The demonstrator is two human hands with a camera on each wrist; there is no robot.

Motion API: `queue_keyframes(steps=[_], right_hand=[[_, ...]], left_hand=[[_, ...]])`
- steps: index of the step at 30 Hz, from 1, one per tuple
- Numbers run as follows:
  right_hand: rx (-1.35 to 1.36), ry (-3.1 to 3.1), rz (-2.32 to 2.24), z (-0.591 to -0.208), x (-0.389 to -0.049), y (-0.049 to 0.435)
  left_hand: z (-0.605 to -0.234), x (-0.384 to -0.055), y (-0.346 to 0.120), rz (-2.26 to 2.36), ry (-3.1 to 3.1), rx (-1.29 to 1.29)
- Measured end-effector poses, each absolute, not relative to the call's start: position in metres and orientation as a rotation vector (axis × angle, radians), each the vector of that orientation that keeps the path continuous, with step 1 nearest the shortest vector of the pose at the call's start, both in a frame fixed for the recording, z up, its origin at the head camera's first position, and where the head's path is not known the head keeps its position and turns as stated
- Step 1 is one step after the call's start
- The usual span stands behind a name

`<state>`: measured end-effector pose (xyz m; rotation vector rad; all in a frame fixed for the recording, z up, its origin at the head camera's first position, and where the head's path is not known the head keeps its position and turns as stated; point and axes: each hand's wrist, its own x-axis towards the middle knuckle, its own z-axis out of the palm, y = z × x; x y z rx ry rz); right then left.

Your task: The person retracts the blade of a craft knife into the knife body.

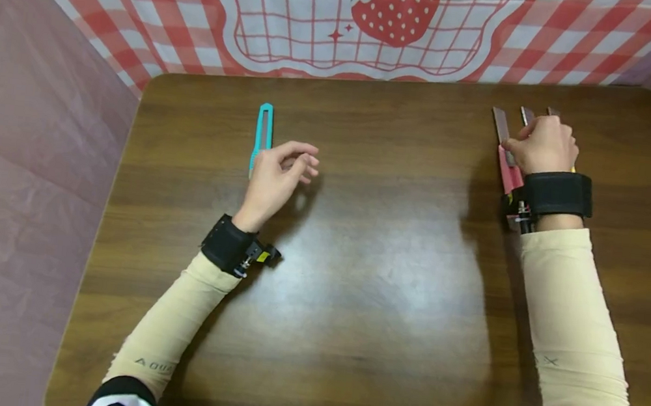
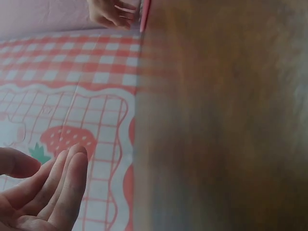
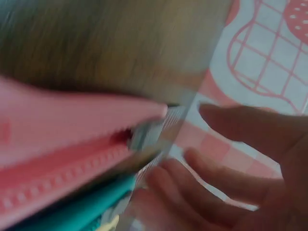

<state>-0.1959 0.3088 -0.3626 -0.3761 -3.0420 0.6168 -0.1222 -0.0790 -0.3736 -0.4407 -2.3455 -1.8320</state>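
Observation:
Three snap-off cutters lie side by side at the table's far right, blades extended. The pink cutter [image 1: 508, 171] is leftmost; the green cutter [image 3: 91, 207] lies beside it, and a bit of yellow [image 3: 109, 224] shows beyond. My right hand [image 1: 545, 146] is over them, thumb by the pink cutter's blade [image 1: 501, 123]. Its thumb and fingers are spread apart in the right wrist view, with no grip visible. My left hand [image 1: 279, 178] hovers, fingers loosely bent and holding nothing, partly covering a turquoise slotted piece [image 1: 265, 125], shaped like a cutter handle.
The brown wooden table [image 1: 348, 336] has its far edge against a red-and-white checked cloth [image 1: 294, 43] with a strawberry print. Pinkish fabric [image 1: 27, 187] hangs along the left side. Each wrist wears a black strap [image 1: 558, 194] with a small camera.

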Motion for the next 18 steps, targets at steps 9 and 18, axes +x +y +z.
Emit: queue_keyframes(steps=[9, 18], right_hand=[[-0.4, -3.313, 0.434, -0.362, -0.207, 0.316], [-0.405, -3.348, 0.537, -0.37, -0.215, 0.321]], left_hand=[[-0.378, -0.12, -0.073, -1.878, -2.4, -0.451], [-0.379, -0.12, -0.072, -1.886, -2.413, -0.443]])
